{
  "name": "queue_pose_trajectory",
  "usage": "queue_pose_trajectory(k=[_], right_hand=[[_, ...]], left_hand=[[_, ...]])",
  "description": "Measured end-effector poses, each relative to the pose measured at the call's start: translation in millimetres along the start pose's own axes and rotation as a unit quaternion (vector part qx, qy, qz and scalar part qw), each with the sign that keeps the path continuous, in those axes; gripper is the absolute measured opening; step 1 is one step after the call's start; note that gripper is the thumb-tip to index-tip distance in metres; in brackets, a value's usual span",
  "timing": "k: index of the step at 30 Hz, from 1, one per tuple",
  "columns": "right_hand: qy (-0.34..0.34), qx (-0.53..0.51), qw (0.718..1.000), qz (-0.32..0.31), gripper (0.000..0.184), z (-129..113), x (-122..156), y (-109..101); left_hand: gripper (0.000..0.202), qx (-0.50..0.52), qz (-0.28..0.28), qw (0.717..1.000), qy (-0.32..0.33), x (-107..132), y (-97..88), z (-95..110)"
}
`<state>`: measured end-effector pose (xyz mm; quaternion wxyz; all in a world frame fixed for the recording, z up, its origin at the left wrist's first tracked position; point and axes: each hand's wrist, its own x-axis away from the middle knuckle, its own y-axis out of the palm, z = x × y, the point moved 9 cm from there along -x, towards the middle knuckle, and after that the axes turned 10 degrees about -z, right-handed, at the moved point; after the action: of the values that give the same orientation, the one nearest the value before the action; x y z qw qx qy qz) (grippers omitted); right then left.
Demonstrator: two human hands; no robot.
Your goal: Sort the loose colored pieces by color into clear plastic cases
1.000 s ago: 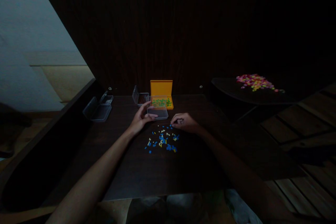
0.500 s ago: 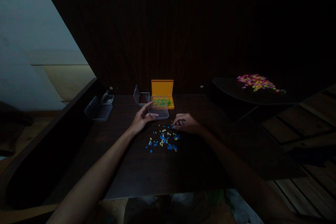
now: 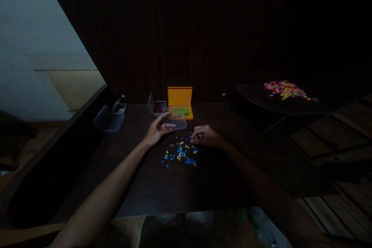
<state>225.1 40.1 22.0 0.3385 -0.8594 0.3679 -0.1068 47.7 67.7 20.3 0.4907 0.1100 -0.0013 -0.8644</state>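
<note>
A scatter of small blue and yellow pieces (image 3: 181, 153) lies on the dark table (image 3: 174, 190) in front of me. My left hand (image 3: 155, 131) grips the left edge of a clear plastic box (image 3: 176, 122) just beyond the scatter. My right hand (image 3: 205, 136) rests at the right end of the scatter with its fingers curled and pinched on the table; what they hold is too small to make out. Behind the clear box stands an open orange box (image 3: 180, 102) with green pieces in its tray.
Another small clear box (image 3: 157, 106) stands open left of the orange one. Two more clear boxes (image 3: 109, 121) lie at the table's far left. A pile of pink and yellow pieces (image 3: 283, 89) sits on a dark surface at the right. The room is very dim.
Both hands have stayed almost where they were. The clear box under my left hand looks slightly tilted now.
</note>
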Motion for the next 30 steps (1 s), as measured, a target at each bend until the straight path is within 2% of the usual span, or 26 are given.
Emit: queue_pose_trajectory(k=[7, 15, 18, 22, 26, 30], right_hand=[[-0.027, 0.107, 0.994, 0.024, 0.012, -15, 1, 1], [-0.047, 0.16, 0.984, 0.058, 0.005, -22, 7, 1], [-0.051, 0.166, 0.982, 0.068, 0.012, -27, 9, 0], [-0.032, 0.184, 0.982, 0.04, 0.026, -34, 6, 10], [0.004, 0.229, 0.973, 0.012, 0.028, -31, 3, 23], [0.003, 0.223, 0.975, 0.015, 0.028, -29, 1, 26]], left_hand=[[0.085, 0.004, -0.008, 1.0, 0.01, 0, 1.9, 2], [0.087, 0.011, -0.026, 0.999, 0.017, -1, 2.9, 2], [0.089, 0.015, -0.028, 0.999, 0.011, 0, 3.4, 1], [0.09, 0.021, -0.024, 0.999, 0.006, 0, 2.5, 0], [0.088, 0.021, -0.017, 1.0, 0.013, 0, 0.7, 0], [0.088, 0.025, -0.01, 1.0, 0.013, 0, -1.2, -1]])
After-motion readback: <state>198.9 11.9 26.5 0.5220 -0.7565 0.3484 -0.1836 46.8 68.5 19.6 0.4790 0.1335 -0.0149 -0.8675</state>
